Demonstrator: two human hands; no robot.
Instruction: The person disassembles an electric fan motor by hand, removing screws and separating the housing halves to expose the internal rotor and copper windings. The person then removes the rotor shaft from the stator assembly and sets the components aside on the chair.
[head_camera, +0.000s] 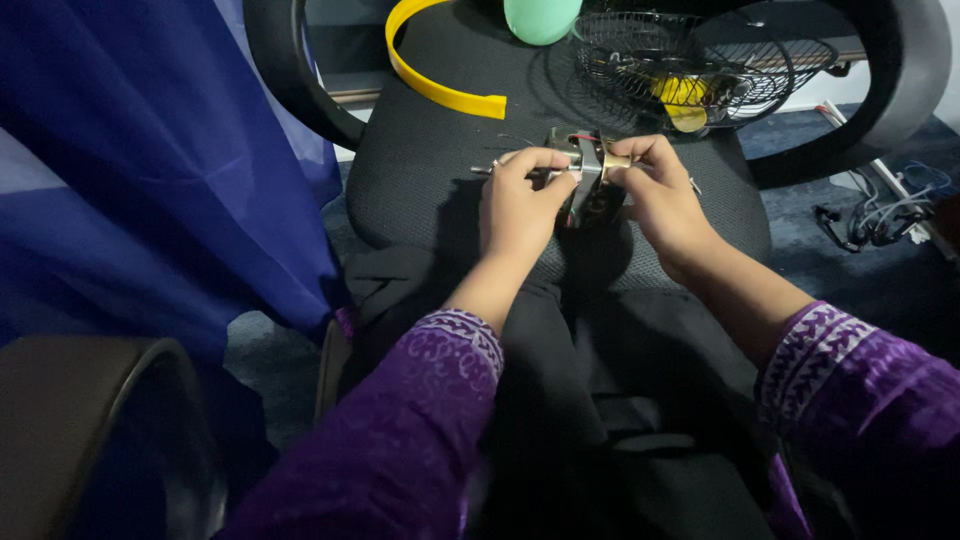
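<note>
Both hands are meeting over a small metal motor part (590, 185), which is sitting near the middle of the black mesh chair seat (420, 170), toward its far half. The left hand (518, 205) is gripping the left side of the part, its fingers curled narrow around a thin metal rod that is sticking out to the left. The right hand (660, 195) is pinching the right side of the part between thumb and fingertips, closed tight on it. A short red wire is showing at the top of the part, just beyond the fingers. Both arms are wearing purple sleeves (440, 380) with pale patterned cuffs.

Farther back on the seat, a black wire fan guard (700, 60) is lying to the right, with a yellow piece (682, 100) showing inside it. A curved yellow plastic strip (435, 85) is lying at the far left of the seat, and a pale green rounded object (541, 18) is sitting at the far edge between the two. Blue cloth (150, 160) is hanging along the left side. A tangle of cables (880, 215) is lying on the floor at the right, well apart from the hands.
</note>
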